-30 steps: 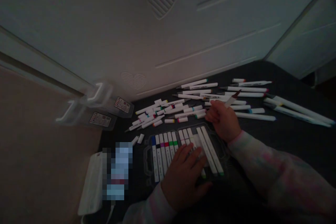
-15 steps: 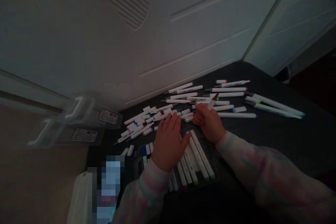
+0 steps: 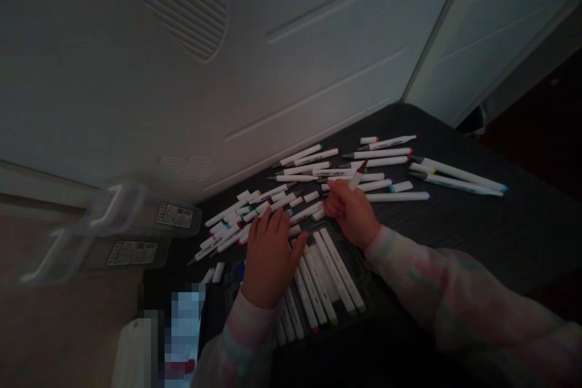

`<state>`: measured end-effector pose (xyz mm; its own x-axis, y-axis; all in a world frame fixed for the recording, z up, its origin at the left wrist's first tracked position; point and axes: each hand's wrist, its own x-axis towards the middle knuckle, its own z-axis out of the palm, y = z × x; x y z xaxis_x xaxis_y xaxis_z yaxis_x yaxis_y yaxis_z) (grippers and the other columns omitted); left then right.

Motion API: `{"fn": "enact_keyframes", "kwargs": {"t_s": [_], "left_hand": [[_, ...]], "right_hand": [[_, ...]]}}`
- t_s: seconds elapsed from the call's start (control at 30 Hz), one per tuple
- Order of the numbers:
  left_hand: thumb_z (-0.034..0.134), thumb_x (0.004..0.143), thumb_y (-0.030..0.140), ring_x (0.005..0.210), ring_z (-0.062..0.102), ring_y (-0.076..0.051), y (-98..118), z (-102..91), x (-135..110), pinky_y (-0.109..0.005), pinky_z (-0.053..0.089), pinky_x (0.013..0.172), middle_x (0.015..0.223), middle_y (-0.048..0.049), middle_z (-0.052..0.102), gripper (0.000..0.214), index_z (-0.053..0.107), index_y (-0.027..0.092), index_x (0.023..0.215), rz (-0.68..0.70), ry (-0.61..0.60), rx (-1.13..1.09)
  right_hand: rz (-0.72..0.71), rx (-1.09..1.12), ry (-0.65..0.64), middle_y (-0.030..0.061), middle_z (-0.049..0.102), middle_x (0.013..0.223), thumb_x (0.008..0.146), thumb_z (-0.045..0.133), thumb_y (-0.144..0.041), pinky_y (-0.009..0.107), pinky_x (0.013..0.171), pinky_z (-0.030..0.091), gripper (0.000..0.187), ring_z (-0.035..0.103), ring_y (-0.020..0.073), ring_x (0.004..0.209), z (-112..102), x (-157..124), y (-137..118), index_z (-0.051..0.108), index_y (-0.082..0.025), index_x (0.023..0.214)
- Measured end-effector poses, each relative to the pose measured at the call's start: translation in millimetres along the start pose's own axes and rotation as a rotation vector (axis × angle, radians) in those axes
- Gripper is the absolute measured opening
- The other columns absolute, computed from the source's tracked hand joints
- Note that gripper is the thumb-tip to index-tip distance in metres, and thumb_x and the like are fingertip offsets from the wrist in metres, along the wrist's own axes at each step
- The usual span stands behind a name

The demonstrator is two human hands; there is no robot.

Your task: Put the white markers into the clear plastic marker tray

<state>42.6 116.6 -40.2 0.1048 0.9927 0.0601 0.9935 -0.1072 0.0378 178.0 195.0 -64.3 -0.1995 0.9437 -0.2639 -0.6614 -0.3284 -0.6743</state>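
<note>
My left hand [image 3: 271, 257] lies palm down with fingers spread over the clear tray [image 3: 364, 267] and the near edge of the loose marker pile. Its fingertips reach the caps and markers there; whether they press on any is hidden. Several white markers [image 3: 334, 270] lie side by side in the tray, one green-ended at the right. My right hand [image 3: 350, 212] is closed beyond the tray's far right corner. From its fist sticks up a white marker [image 3: 356, 179] with a dark red, narrowing end; the rest of it is hidden by the fingers.
Loose markers [image 3: 386, 162], many uncapped, and caps [image 3: 218, 271] are scattered on the dark tabletop [image 3: 477, 242]. A white panelled surface [image 3: 318, 42] rises behind. Clear cases with labels [image 3: 131, 251] stand at left. A lit, pixelated screen [image 3: 182, 333] is at lower left.
The view has shifted, moving the scene slightly left. My left hand has slid a little left over the tray, uncovering more markers. My right hand keeps its grip on the marker.
</note>
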Motion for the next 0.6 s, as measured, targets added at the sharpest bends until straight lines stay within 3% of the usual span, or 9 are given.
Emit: {"fn": "enact_keyframes", "kwargs": {"t_s": [0.3,0.43,0.6], "left_hand": [[0.048,0.081,0.019,0.105,0.047,-0.024,-2.6,-0.8,3.8,-0.041,0.037,0.092,0.106,-0.0065,0.059,0.025,0.059,0.018,0.103,0.045,0.019,0.007],[0.050,0.080,0.018,0.095,0.050,-0.023,-9.1,-1.4,4.0,-0.040,0.040,0.085,0.095,-0.0055,0.060,0.020,0.061,0.019,0.096,0.021,0.021,0.019],[0.054,0.078,0.020,0.096,0.050,-0.023,-11.7,-1.4,5.2,-0.040,0.039,0.085,0.095,-0.0048,0.060,0.019,0.061,0.020,0.096,0.020,-0.005,0.006]], "right_hand": [[0.011,0.018,-0.012,-0.0116,0.024,0.034,0.066,0.063,-0.027,0.018,0.033,0.014,0.041,0.019,0.0017,0.029,-0.3,1.0,-0.3,0.026,-0.018,0.048],[0.020,0.019,-0.025,-0.0115,0.024,0.033,0.066,0.063,-0.028,0.018,0.033,0.014,0.042,0.019,0.0017,0.029,-0.3,0.6,-1.1,0.027,-0.018,0.048],[0.009,0.016,-0.019,-0.0113,0.024,0.034,0.066,0.062,-0.028,0.018,0.034,0.015,0.041,0.020,0.0017,0.030,0.1,-0.3,-1.8,0.027,-0.018,0.048]]}}
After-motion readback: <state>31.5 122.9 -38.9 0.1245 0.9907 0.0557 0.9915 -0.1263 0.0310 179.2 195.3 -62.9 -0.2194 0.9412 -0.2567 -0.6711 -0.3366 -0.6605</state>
